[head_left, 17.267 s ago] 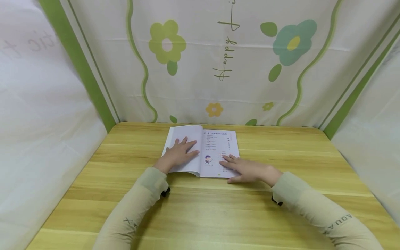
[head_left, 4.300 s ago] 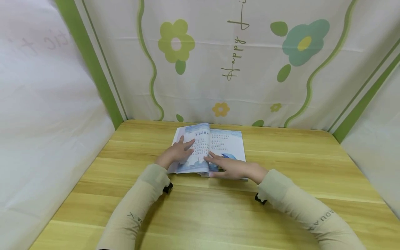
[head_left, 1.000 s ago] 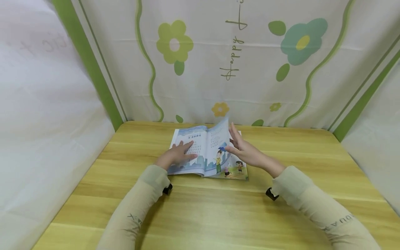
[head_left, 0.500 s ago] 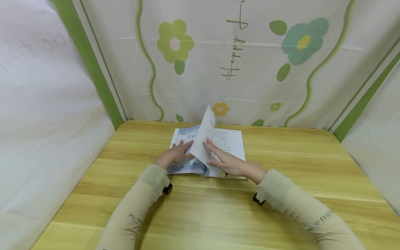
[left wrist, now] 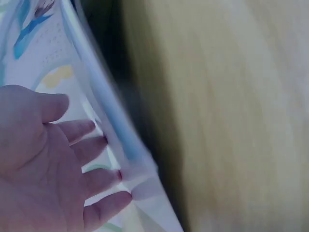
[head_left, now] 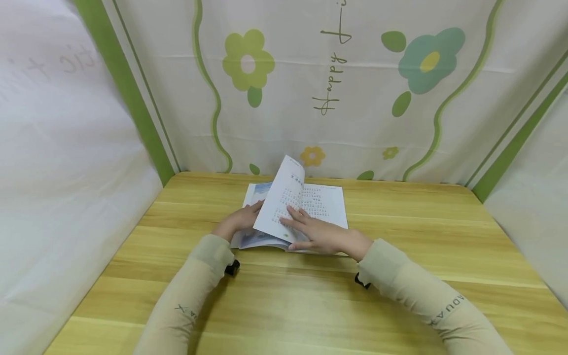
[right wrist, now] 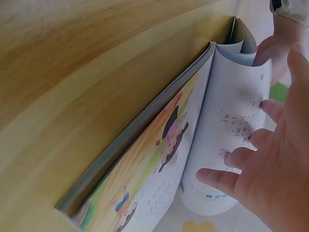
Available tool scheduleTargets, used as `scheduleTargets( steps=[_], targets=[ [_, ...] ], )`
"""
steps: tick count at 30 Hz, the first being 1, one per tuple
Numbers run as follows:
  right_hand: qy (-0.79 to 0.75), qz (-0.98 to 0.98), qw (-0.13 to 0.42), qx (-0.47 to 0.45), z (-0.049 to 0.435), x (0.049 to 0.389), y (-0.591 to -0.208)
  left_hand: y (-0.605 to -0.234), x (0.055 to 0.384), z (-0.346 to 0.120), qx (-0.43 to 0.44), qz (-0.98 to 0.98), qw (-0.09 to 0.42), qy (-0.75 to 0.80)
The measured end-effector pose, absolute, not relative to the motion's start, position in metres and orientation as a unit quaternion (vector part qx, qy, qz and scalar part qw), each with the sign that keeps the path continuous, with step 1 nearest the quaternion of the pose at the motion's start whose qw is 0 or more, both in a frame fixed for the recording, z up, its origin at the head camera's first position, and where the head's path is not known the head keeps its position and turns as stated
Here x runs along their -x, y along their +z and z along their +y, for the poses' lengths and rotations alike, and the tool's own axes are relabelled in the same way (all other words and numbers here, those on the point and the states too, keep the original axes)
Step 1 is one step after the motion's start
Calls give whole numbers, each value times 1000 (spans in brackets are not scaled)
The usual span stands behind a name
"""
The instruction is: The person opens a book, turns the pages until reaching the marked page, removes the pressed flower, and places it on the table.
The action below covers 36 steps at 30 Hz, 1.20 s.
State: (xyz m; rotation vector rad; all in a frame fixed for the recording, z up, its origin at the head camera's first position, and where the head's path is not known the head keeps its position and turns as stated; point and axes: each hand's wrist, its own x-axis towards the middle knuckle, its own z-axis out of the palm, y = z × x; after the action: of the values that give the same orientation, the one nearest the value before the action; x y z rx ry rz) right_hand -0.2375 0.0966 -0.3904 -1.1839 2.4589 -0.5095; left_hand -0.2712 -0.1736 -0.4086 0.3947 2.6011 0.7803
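Note:
An open illustrated book lies near the back of the table. One of its leaves stands raised and curves over to the left. My right hand touches the raised leaf's printed face with fingers spread; the right wrist view shows these fingertips against the curved page. My left hand is at the book's left half, its fingertips hidden behind the raised leaf in the head view. In the left wrist view, my left hand has loosely extended fingers touching the page near its edge.
The wooden table extends in front of the book and to both sides. A white cloth panel with printed flowers stands behind it, and more white cloth hangs at left and right. Each sleeved wrist wears a black device.
Earlier, different pages lay open. Over the last second my right hand has carried a leaf up and leftward across the spine. My left hand has shifted slightly left, and the leaf now covers its fingertips.

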Motion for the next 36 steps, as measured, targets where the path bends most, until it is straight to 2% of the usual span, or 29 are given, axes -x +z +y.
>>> scheduleTargets(
  steps=[7,16,31,36],
  targets=[
    [-179,866,185,429,98,235,-393,-404,272,-172,-96,907,203,355],
    [-196,862,219,414,95,233,-397,-414,273,-160,-38,928,183,321],
    [-184,860,234,414,93,231,-397,-411,268,-154,-17,934,153,321],
    [-186,863,237,406,96,230,-396,-412,269,-154,-40,940,144,307]
  ],
)
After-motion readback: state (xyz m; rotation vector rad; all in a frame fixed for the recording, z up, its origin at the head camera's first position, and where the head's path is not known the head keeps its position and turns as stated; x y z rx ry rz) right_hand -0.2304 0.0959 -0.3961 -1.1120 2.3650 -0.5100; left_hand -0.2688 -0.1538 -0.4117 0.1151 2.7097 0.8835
